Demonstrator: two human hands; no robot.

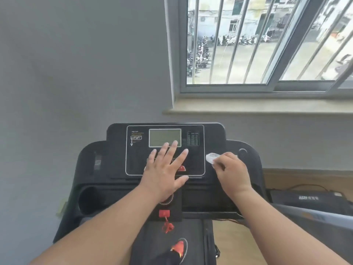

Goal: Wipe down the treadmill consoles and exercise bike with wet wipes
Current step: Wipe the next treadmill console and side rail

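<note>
The left hand [164, 169] lies flat with fingers spread on the black treadmill console [165, 150], below its grey display [165, 137]. The right hand [230, 169] pinches a crumpled wet wipe [211, 157] against the console's right side.

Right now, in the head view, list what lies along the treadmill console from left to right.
Cup holder recess → arrow sticker → grey display → left hand flat on the panel → wet wipe → right hand gripping it.
</note>
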